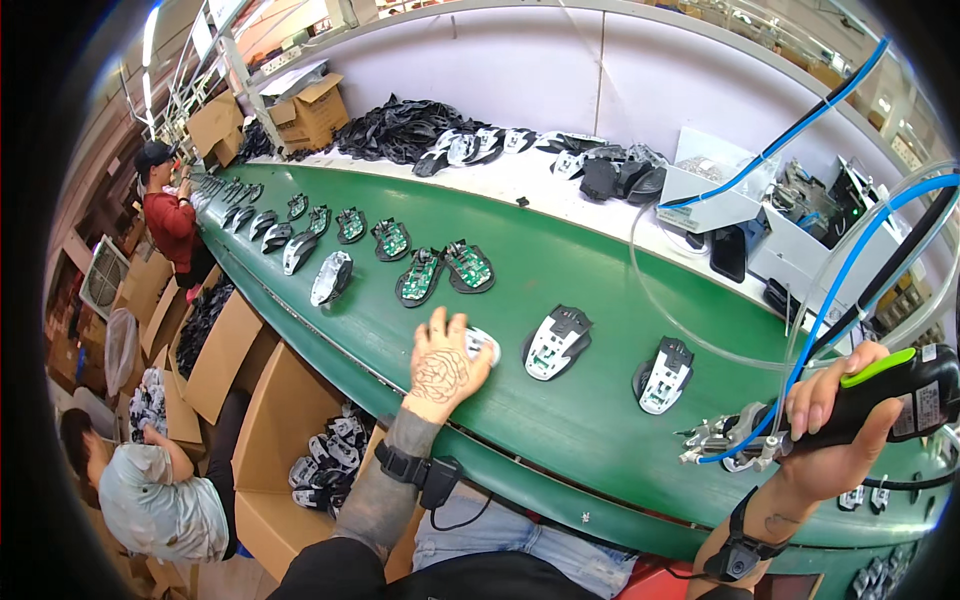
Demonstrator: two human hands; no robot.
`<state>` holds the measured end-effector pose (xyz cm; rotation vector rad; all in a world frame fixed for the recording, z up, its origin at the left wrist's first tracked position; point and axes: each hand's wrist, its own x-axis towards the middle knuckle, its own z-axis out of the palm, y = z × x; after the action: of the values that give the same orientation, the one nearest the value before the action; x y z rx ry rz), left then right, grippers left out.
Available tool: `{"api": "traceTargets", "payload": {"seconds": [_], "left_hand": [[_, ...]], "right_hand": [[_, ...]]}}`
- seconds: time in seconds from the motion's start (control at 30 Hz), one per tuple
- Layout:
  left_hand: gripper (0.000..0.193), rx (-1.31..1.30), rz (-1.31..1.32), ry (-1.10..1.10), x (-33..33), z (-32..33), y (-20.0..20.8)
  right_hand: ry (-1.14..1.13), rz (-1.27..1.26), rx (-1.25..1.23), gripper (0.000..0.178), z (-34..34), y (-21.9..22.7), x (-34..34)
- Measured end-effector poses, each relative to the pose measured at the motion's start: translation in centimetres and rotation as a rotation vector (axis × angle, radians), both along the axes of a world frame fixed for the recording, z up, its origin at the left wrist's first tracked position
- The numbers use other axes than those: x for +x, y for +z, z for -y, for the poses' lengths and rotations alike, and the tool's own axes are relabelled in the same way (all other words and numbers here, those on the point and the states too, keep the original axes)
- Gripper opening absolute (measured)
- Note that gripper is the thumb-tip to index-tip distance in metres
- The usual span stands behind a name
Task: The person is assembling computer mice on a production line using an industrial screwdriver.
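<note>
My left hand (440, 368), its back tattooed, is over the green belt (545, 430), with fingers and thumb closed round a white computer mouse shell (484, 345) that it mostly covers. My right hand (835, 410) grips a black powered screwdriver (905, 400) with a bright green lever. The tool's metal head (735, 438) points left, low over the belt. Between my hands lie a white-and-black mouse (556, 345) and another such mouse (664, 376). Beyond my left fingers are mouse bases with bare green circuit boards (468, 266). A white mouse (332, 279) is left of them.
Blue air hoses (850, 270) hang at the right. A white shelf behind the belt holds a heap of black parts (400, 130), mouse shells (480, 146) and a white bin (710, 175). Cardboard boxes (270, 455) and two co-workers (165, 485) are at the left.
</note>
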<state>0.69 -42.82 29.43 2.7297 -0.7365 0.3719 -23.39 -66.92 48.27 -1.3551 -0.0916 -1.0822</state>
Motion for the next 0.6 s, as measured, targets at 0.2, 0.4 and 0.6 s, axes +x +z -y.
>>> {"api": "traceTargets", "payload": {"seconds": [0.2,0.4,0.6], "left_hand": [[0.072,0.003,-0.308,0.059,-1.0,3.7,0.9],[0.072,-0.109,-0.108,0.013,0.7,4.9,-0.2],[0.071,-0.349,0.059,0.063,8.2,5.9,0.4]], "right_hand": [[-0.024,0.016,-0.013,0.053,0.3,0.2,-0.7],[-0.021,0.029,0.001,0.053,0.5,0.1,-0.6],[-0.011,0.064,0.052,0.055,0.7,-0.2,-1.2]]}}
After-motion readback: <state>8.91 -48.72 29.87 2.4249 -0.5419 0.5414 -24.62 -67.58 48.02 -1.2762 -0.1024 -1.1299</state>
